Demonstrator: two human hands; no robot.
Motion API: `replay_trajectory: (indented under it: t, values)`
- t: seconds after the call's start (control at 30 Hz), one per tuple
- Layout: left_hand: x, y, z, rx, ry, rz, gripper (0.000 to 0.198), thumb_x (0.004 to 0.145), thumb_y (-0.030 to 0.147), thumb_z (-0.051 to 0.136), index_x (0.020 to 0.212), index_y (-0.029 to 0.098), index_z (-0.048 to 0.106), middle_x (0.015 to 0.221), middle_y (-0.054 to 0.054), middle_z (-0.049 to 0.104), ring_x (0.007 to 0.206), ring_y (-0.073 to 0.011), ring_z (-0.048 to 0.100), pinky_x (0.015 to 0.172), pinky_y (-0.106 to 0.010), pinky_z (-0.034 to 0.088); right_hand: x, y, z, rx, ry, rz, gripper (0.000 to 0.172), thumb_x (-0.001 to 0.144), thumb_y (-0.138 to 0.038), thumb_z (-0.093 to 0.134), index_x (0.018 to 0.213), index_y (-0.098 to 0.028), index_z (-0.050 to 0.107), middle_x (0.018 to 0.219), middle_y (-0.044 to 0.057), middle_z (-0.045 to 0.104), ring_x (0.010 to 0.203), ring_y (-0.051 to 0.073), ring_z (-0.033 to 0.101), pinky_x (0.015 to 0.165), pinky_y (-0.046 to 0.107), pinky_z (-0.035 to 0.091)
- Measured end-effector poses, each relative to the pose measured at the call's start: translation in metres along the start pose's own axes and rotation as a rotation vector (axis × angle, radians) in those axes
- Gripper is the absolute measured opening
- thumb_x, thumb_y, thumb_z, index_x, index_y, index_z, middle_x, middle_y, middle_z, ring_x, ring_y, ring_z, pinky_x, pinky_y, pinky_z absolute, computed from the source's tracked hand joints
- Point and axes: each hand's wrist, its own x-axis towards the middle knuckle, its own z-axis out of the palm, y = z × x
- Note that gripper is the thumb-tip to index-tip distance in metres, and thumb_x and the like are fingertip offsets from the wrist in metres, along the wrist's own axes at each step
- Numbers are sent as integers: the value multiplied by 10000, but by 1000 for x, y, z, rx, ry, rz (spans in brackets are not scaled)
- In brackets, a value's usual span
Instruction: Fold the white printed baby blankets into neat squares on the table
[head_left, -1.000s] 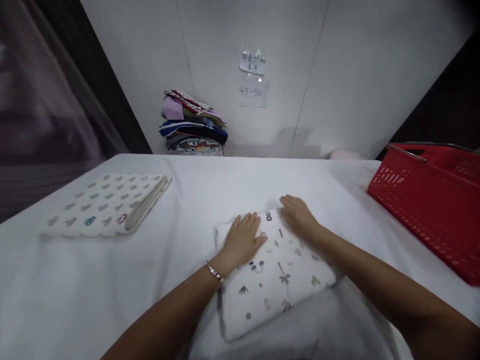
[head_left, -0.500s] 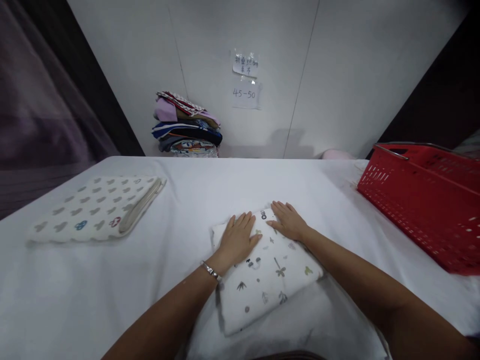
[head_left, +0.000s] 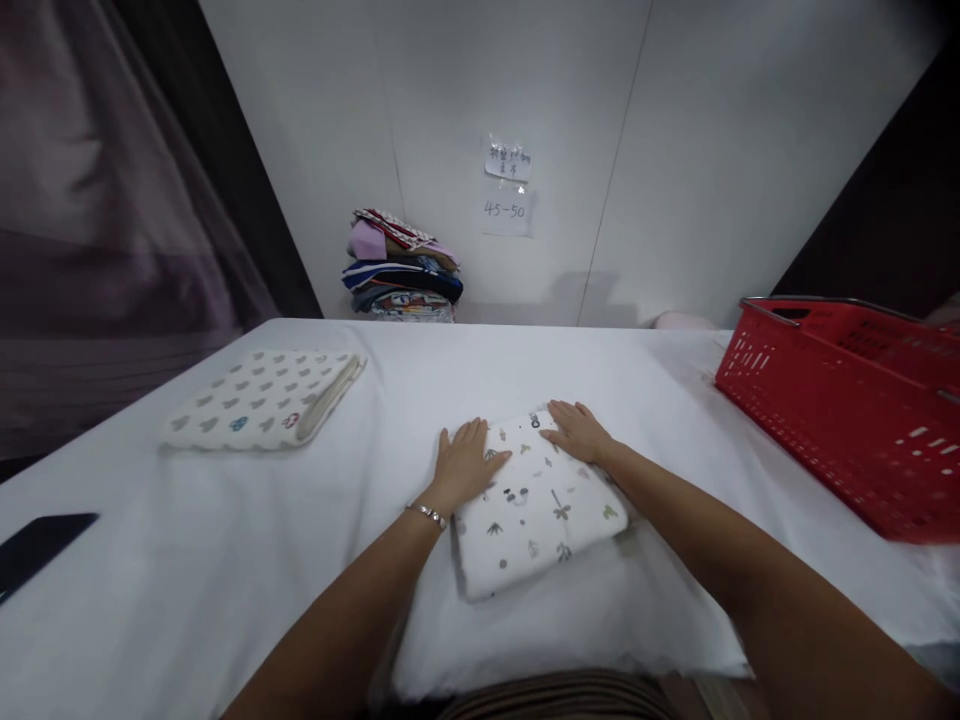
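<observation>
A folded white cloth [head_left: 536,510] with small grey and green plant prints lies in front of me on the white-covered table [head_left: 405,600]. My left hand [head_left: 466,465] rests flat on its left far corner, fingers stretched out, a metal bracelet at the wrist. On the far right corner lies my right hand [head_left: 579,432], palm down with fingers extended. Neither hand grips the fabric. To the left sits another folded cloth [head_left: 259,400], cream with grey cloud-like shapes and one blue and one red print, its layered edge facing right.
A red plastic basket [head_left: 832,420] with metal handles stands on the table's right side. Behind the far edge rises a pile of folded fabrics [head_left: 405,265] against the wall. A dark flat object [head_left: 45,545] lies at the left edge. Paper notes [head_left: 508,210] hang on the wall.
My view has shifted left and tilted up, bringing the dark flat object into sight. The left hand has slid slightly toward the cloth's left edge; the right hand has barely moved.
</observation>
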Motion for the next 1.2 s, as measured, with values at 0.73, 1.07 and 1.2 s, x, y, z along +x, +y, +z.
replay_trajectory:
  t: [0.73,1.07,1.2]
  values:
    - [-14,19,4,15,25,23,844,857,698,226,1486,136,209,1557,-128,168,1444,-292,76,1154,-538,50,-10,1,-5,12,-34,110,725,913,-623,196,1481,-175,237,1560,91,187,1439,250,104,1130,492,168]
    - [-11,15,12,21,24,13,884,836,729,204,1485,131,213,1559,-123,163,1446,-274,82,1159,-521,24,-51,-21,-3,-21,48,49,753,910,-635,197,1464,-134,289,1549,128,203,1434,261,128,1141,500,113]
    - [-7,16,6,17,-10,2,876,839,722,216,1486,131,205,1558,-131,158,1445,-277,86,1156,-524,35,-54,-17,6,-25,47,61,725,910,-627,210,1446,-153,324,1545,131,215,1428,266,155,1134,506,121]
